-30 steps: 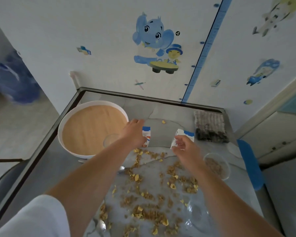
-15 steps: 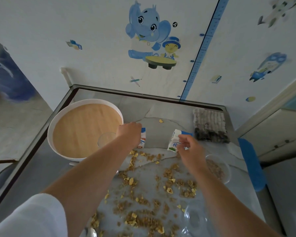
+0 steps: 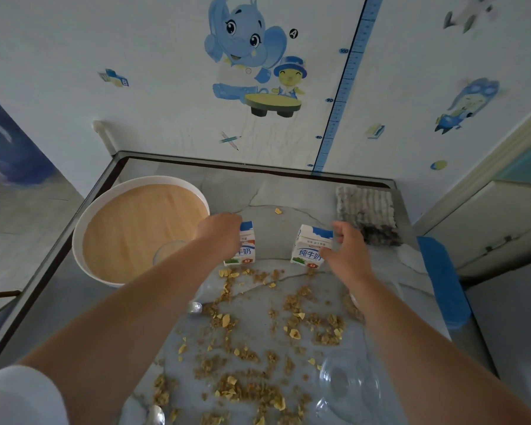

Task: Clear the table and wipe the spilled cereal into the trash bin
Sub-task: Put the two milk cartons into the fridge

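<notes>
Two small white-and-blue milk cartons stand upright on the grey table [image 3: 295, 191]. My left hand [image 3: 219, 233] grips the left carton [image 3: 244, 251] from above and mostly covers it. My right hand [image 3: 345, 250] pinches the right carton [image 3: 308, 248] at its top right corner. Spilled cereal [image 3: 258, 342] lies scattered across the table in front of both cartons. A grey ribbed cloth [image 3: 365, 213] lies at the back right, just beyond my right hand.
A round white tray with a wooden base [image 3: 105, 207] sits at the left, holding a small clear bowl [image 3: 166, 254]. A clear glass bowl [image 3: 347, 391] stands front right. Spoons [image 3: 194, 308] lie among the cereal. The wall is close behind the table.
Both hands have settled onto the cartons. The right carton, tilted and raised earlier, now stands upright on the table. The view has shifted closer.
</notes>
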A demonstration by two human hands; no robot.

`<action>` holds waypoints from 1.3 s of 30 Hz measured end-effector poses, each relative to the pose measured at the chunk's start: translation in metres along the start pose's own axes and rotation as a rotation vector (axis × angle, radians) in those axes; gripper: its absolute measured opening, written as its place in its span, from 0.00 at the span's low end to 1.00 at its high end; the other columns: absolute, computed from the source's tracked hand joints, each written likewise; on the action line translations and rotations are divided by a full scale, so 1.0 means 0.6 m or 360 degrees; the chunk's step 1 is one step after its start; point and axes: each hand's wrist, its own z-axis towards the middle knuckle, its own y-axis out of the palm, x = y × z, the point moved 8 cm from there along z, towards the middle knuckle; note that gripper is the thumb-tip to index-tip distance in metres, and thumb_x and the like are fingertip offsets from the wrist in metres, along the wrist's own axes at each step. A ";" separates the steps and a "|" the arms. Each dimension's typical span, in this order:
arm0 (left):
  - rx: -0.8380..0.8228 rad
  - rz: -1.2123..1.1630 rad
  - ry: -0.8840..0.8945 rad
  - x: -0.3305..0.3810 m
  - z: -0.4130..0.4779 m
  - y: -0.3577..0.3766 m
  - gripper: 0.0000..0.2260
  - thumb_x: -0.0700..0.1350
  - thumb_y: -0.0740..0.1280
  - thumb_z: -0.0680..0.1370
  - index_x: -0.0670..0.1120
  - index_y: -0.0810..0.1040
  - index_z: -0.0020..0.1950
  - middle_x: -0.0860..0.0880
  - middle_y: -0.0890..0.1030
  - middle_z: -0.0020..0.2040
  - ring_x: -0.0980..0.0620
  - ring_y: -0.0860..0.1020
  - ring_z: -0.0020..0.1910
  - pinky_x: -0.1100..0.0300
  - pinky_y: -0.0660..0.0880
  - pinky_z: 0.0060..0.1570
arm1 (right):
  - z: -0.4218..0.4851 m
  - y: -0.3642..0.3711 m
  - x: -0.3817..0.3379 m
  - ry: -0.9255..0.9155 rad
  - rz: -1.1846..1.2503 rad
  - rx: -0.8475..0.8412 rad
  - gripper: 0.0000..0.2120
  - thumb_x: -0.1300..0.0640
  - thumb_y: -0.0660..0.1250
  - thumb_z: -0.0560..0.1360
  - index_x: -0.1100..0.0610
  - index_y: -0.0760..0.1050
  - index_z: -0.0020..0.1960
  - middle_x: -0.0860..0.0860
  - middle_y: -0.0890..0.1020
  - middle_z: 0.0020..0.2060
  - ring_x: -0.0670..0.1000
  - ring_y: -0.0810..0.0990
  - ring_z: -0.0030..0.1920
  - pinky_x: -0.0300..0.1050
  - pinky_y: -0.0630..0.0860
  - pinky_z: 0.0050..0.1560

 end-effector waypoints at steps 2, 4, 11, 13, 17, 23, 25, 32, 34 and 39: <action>0.0016 -0.0107 0.0000 0.006 0.005 -0.010 0.12 0.45 0.64 0.76 0.45 0.72 0.59 0.46 0.76 0.54 0.48 0.75 0.48 0.57 0.72 0.43 | 0.005 0.006 0.007 0.0040 -0.0016 -0.0052 0.30 0.63 0.71 0.70 0.55 0.64 0.69 0.54 0.70 0.65 0.53 0.72 0.63 0.47 0.71 0.59; 0.0034 -0.0226 -0.0010 0.011 0.009 -0.020 0.13 0.45 0.64 0.77 0.44 0.72 0.59 0.45 0.75 0.55 0.49 0.74 0.46 0.58 0.71 0.42 | 0.009 0.011 0.013 0.0073 -0.0008 -0.0093 0.31 0.63 0.71 0.70 0.56 0.63 0.69 0.55 0.70 0.65 0.53 0.72 0.62 0.43 0.71 0.55; 0.0081 -0.0489 0.0034 0.012 0.014 -0.008 0.14 0.46 0.62 0.77 0.44 0.72 0.62 0.48 0.71 0.50 0.53 0.71 0.44 0.67 0.65 0.33 | 0.029 0.039 0.039 0.0231 0.0175 -0.0271 0.31 0.65 0.71 0.70 0.57 0.63 0.69 0.55 0.74 0.63 0.53 0.75 0.60 0.41 0.71 0.50; 0.0118 -0.0585 0.0026 0.006 0.013 -0.005 0.14 0.46 0.63 0.77 0.45 0.72 0.62 0.49 0.70 0.48 0.54 0.71 0.43 0.68 0.62 0.30 | 0.034 0.042 0.044 0.0245 0.0216 -0.0255 0.26 0.65 0.71 0.70 0.58 0.67 0.65 0.56 0.77 0.60 0.53 0.77 0.57 0.41 0.72 0.49; 0.0201 -0.0908 0.0012 0.003 0.007 -0.010 0.17 0.47 0.64 0.76 0.46 0.72 0.64 0.49 0.72 0.51 0.52 0.74 0.46 0.68 0.67 0.33 | 0.038 0.043 0.043 0.0242 0.0271 -0.0257 0.20 0.62 0.71 0.71 0.59 0.70 0.60 0.55 0.79 0.57 0.50 0.76 0.52 0.41 0.72 0.49; 0.0270 -0.1532 0.0026 0.003 -0.017 -0.039 0.20 0.44 0.67 0.76 0.47 0.70 0.67 0.48 0.75 0.56 0.52 0.79 0.47 0.65 0.77 0.39 | 0.025 0.017 0.015 0.0199 0.0608 -0.0224 0.15 0.62 0.72 0.70 0.56 0.71 0.53 0.50 0.79 0.51 0.48 0.77 0.50 0.34 0.71 0.39; 0.0276 -0.1840 -0.0003 0.003 -0.029 -0.049 0.20 0.42 0.68 0.75 0.46 0.70 0.67 0.48 0.78 0.53 0.53 0.80 0.45 0.62 0.79 0.41 | 0.017 -0.001 0.005 0.0201 0.0777 -0.0187 0.14 0.61 0.72 0.70 0.56 0.71 0.53 0.50 0.79 0.49 0.48 0.79 0.47 0.34 0.71 0.37; 0.0358 -0.2639 -0.0239 0.010 -0.084 -0.082 0.15 0.43 0.66 0.76 0.42 0.72 0.62 0.42 0.79 0.48 0.49 0.80 0.40 0.54 0.79 0.44 | -0.033 -0.053 -0.020 0.0254 0.1350 -0.0113 0.07 0.58 0.67 0.74 0.53 0.70 0.51 0.55 0.81 0.49 0.53 0.83 0.44 0.48 0.80 0.40; 0.0318 -0.2797 -0.0276 0.020 -0.105 -0.089 0.07 0.45 0.66 0.76 0.44 0.76 0.52 0.44 0.81 0.42 0.51 0.81 0.34 0.54 0.80 0.41 | -0.054 -0.070 -0.029 0.0246 0.1358 -0.0061 0.07 0.54 0.64 0.76 0.53 0.69 0.52 0.54 0.81 0.46 0.52 0.82 0.41 0.44 0.79 0.33; 0.0328 -0.2828 -0.0309 0.047 -0.159 -0.104 0.09 0.51 0.64 0.77 0.46 0.74 0.45 0.46 0.81 0.36 0.54 0.81 0.27 0.61 0.78 0.27 | -0.113 -0.116 -0.050 0.0287 0.1414 0.0012 0.11 0.47 0.59 0.78 0.53 0.68 0.54 0.52 0.80 0.39 0.49 0.81 0.32 0.39 0.77 0.24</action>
